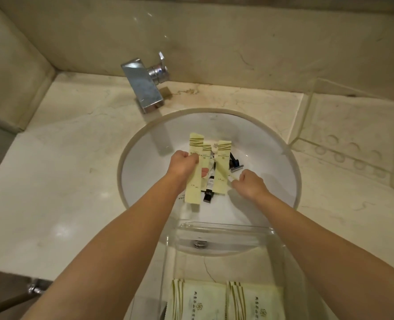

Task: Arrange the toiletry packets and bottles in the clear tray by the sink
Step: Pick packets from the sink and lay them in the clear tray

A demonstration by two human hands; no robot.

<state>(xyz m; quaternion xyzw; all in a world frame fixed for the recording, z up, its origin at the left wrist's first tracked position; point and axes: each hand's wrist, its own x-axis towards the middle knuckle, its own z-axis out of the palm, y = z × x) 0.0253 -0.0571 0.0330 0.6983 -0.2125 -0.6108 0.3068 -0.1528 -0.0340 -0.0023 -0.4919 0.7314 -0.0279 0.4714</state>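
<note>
Nearest the camera, a clear tray (216, 229) of glossy acrylic is sitting across the near rim of the sink (290, 162), already holding two flat cream sachets (226, 301) side by side, printed faces up as if for display. Both bare arms are reaching over it into the round white basin. The left hand (182, 165) is closing around a fan of long cream packets (195, 176), thumb pressed on their fronts, apparently gathering them for the tray. A small dark-capped bottle (209, 188) is showing between the packets; whether the hand is gripping it too cannot be told. The right hand (249, 183) is curling shut on a thin pale stick (223, 169), its identity unclear. Just beyond, a dark razor (235, 163) is lying on the smooth porcelain. Farther back, an angular chrome faucet (145, 86) is rising from the veined marble counter (64, 158).
</note>
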